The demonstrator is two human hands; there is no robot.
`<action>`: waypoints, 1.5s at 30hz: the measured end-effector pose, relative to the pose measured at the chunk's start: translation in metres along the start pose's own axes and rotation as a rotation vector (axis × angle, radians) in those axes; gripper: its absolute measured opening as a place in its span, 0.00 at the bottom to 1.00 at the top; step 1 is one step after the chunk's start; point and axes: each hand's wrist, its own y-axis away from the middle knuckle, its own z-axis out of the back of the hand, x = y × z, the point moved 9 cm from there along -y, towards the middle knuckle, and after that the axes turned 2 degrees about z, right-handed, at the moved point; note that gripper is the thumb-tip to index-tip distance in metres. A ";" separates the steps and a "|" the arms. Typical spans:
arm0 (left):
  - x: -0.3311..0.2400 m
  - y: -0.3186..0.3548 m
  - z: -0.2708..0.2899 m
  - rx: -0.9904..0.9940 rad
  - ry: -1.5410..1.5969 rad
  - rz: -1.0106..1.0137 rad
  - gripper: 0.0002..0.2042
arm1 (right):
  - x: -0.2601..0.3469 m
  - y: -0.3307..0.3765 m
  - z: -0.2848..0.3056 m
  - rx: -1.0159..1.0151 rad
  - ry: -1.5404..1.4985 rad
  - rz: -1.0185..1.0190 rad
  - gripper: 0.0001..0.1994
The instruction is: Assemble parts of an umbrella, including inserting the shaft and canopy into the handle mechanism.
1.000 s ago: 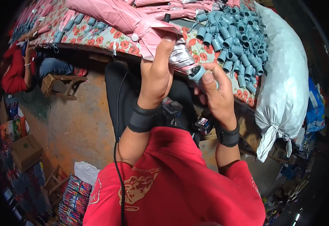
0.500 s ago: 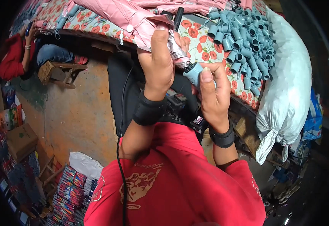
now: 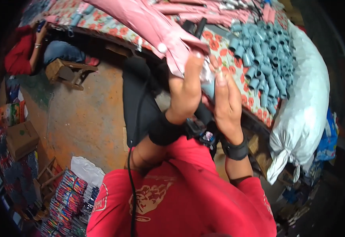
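My left hand grips the end of a folded pink umbrella that lies out over a table with a red-flowered cloth. My right hand is closed around a small grey-blue tube cover pressed against the umbrella's silver end, right beside my left hand. Both wrists wear black bands. Most of the tube is hidden between my hands.
A heap of several grey-blue tube covers lies on the table to the right, more pink umbrellas behind. A big white sack leans at the table's right end. A seated person in red and a wooden stool are at left; cartons and packets lie lower left.
My hands have drawn closer together and nearer to me, with the tube pushed up against the umbrella's end. The view has tilted down toward my chest.
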 end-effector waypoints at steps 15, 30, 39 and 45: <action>-0.004 0.001 0.078 -0.129 -0.239 -0.038 0.15 | -0.029 -0.118 -0.038 0.315 -0.051 -0.127 0.14; -0.030 0.001 0.106 -0.197 -0.327 -0.097 0.11 | 0.064 -0.090 -0.050 0.287 0.105 0.311 0.16; -0.027 0.019 0.059 -0.079 -0.321 -0.029 0.09 | 0.201 0.040 0.022 0.061 0.530 1.047 0.23; -0.011 0.021 0.045 -0.026 -0.338 -0.010 0.09 | 0.146 0.052 0.154 -0.003 0.392 0.856 0.23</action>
